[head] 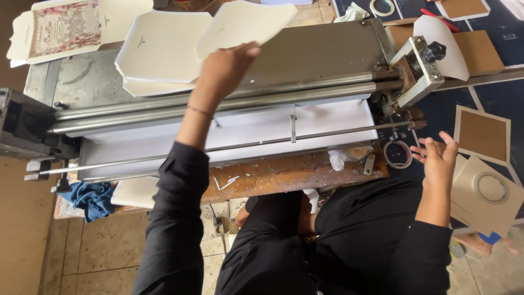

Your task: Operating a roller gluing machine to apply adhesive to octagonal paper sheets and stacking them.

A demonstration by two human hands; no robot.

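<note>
My left hand [226, 68] reaches out over a metal roller machine [327, 49] and holds a cream shaped card [245, 22] by its near edge. The card hovers just right of a stack of similar cream cards [161, 49] lying on the machine's flat top. My right hand [439, 158] hangs open with fingers spread beyond the machine's right end, above the dark floor and near a tape ring [397, 154]. It holds nothing. Two steel rollers [305, 90] run across the machine below my left arm.
A printed decorated card [63, 27] lies at the far left corner. A blue rag [93, 199] sits under the machine's left end. Brown cardboard squares [483, 134] and tape rolls [491, 187] lie on the dark floor at right. The crank assembly [420, 63] juts from the right end.
</note>
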